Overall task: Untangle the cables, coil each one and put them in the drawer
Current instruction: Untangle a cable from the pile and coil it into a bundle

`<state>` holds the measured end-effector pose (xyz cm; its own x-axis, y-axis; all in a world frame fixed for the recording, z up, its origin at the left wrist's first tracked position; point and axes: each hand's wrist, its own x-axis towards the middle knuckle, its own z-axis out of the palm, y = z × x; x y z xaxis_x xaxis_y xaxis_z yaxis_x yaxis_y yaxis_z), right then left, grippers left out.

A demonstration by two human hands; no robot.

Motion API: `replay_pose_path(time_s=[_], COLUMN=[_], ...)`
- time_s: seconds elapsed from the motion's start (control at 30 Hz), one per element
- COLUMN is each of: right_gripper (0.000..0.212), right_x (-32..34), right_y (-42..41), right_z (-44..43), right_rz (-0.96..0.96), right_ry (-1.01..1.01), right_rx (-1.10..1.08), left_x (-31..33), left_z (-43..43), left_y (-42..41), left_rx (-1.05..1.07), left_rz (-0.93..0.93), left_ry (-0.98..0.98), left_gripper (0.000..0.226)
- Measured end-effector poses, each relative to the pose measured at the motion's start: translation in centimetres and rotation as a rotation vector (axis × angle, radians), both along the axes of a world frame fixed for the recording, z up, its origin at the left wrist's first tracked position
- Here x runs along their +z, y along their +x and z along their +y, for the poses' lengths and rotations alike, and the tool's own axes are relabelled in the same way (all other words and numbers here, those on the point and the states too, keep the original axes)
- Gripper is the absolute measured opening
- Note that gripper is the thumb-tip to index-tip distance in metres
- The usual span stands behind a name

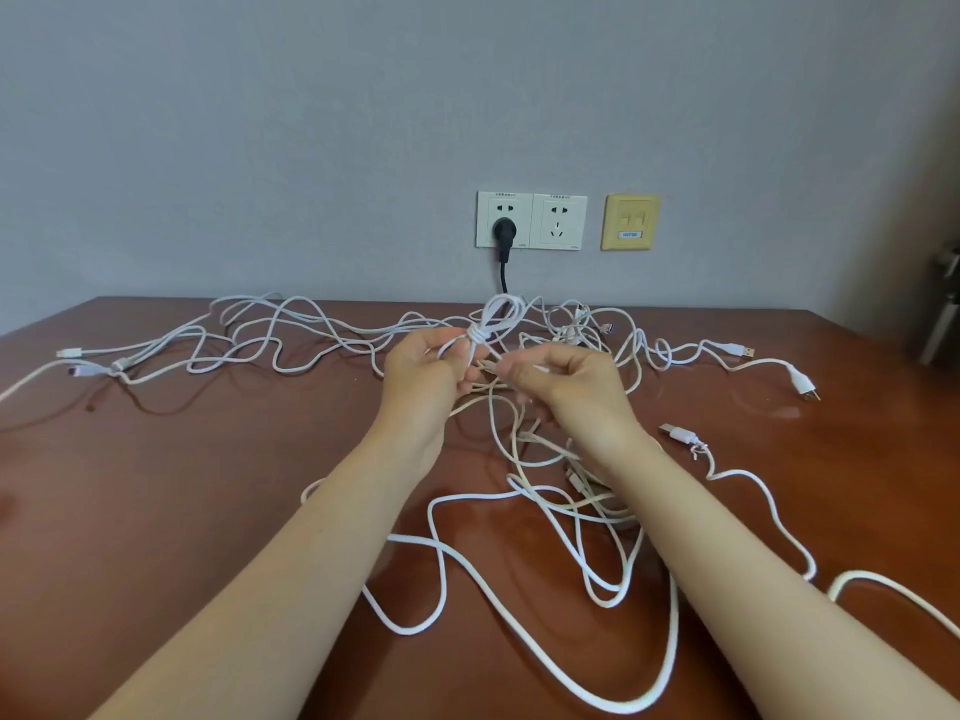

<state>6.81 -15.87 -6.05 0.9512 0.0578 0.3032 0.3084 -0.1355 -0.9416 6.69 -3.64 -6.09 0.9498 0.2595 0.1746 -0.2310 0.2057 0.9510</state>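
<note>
Soft, even daylight fills the scene; the table (208, 459) carries a dull sheen and faint shadows. Wide-angle distortion bows the edges, and the right margin blurs.

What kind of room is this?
Probably an office or study: a wooden desk against the wall, a double power socket with a black plug, and a yellowed network jack plate.
</note>
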Motion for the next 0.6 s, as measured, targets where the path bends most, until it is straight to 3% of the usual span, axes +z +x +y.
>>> replay_pose_path(time_s=[0.2, 0.33, 0.47, 0.6], right_gripper=[0.007, 0.009, 0.013, 0.019], right_x=[-0.3, 0.0, 0.3, 0.6], right_y=[-0.5, -1.0, -1.3, -0.8], right_z=[0.7, 0.8, 0.6, -0.3], right_rz=[-0.124, -0.192, -0.188, -0.117], right_ry=[-0.255, -0.309, -0.257, -0.055], right_rx=[-0.045, -0.041, 0.037, 0.067], left_x=[-0.7, -1.1, -1.1, -0.8], left_z=[0.3, 0.5, 0.0, -0.2], left_y=[0.2, 0.2, -0.5, -0.7], left_rx=[0.134, 0.200, 0.079, -0.111], left_rz=[0.062, -0.025, -0.086, -0.080], left_ry=[0.152, 0.436, 0.653, 0.613], left_gripper=[0.024, 0.031, 0.038, 0.024])
